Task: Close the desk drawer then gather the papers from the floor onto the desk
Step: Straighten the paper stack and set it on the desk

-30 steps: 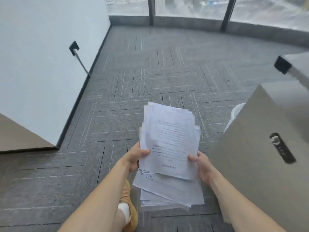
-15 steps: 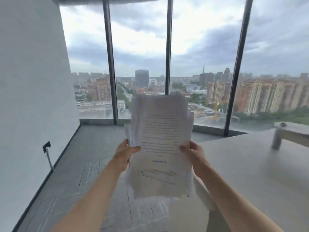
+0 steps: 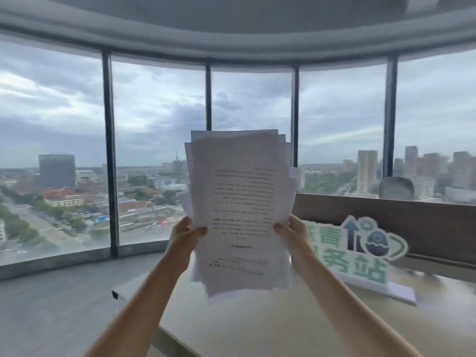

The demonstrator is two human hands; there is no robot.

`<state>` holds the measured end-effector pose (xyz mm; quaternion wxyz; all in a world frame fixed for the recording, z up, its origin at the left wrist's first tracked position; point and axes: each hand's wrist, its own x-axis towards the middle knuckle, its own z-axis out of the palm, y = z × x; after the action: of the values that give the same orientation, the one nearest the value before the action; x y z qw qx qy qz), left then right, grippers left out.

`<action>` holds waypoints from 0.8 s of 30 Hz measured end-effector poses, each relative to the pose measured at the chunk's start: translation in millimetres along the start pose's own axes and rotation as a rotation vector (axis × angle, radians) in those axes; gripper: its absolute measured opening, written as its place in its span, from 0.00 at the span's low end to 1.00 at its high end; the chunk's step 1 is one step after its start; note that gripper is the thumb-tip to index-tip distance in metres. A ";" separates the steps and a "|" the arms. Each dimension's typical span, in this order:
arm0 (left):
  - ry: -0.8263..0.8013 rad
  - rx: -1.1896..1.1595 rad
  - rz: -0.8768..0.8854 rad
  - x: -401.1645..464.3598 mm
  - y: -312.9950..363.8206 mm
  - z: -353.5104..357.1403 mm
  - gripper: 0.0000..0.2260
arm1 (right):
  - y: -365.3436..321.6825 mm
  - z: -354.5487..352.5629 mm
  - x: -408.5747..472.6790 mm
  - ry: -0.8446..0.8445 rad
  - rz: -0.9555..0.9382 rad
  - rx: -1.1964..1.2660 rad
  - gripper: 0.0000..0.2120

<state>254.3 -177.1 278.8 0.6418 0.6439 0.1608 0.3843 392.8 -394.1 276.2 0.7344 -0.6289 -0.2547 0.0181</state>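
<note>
A loose stack of printed white papers [image 3: 242, 207] is held upright in front of me, above the near left part of the beige desk [image 3: 257, 328]. My left hand [image 3: 185, 231] grips the stack's left edge. My right hand [image 3: 293, 231] grips its right edge. The sheets are fanned unevenly at the top and bottom. The desk drawer is out of view.
A green and white cut-out sign [image 3: 360, 253] stands on the desk at the right, before a dark wooden partition [image 3: 412, 222]. A person's head [image 3: 396, 188] shows behind it. Grey carpet floor [image 3: 51, 305] lies to the left, with tall windows [image 3: 154, 150] beyond.
I have risen from near the floor with the papers in both hands. The view has swung up and to the right, from the carpet to the desk top and windows.
</note>
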 end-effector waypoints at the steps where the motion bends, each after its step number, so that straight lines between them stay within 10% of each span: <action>1: -0.017 -0.003 -0.002 1.1 -2.8 15.7 0.13 | 1.7 -11.8 0.7 0.033 0.003 -0.022 0.14; 24: -0.242 -0.055 -0.112 82.1 -152.4 197.3 0.17 | 144.3 -137.5 82.1 0.405 0.109 -0.124 0.10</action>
<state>489.9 -239.2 181.2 0.6944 0.6576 0.1074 0.2716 561.1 -461.3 159.5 0.7284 -0.6765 -0.0681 -0.0845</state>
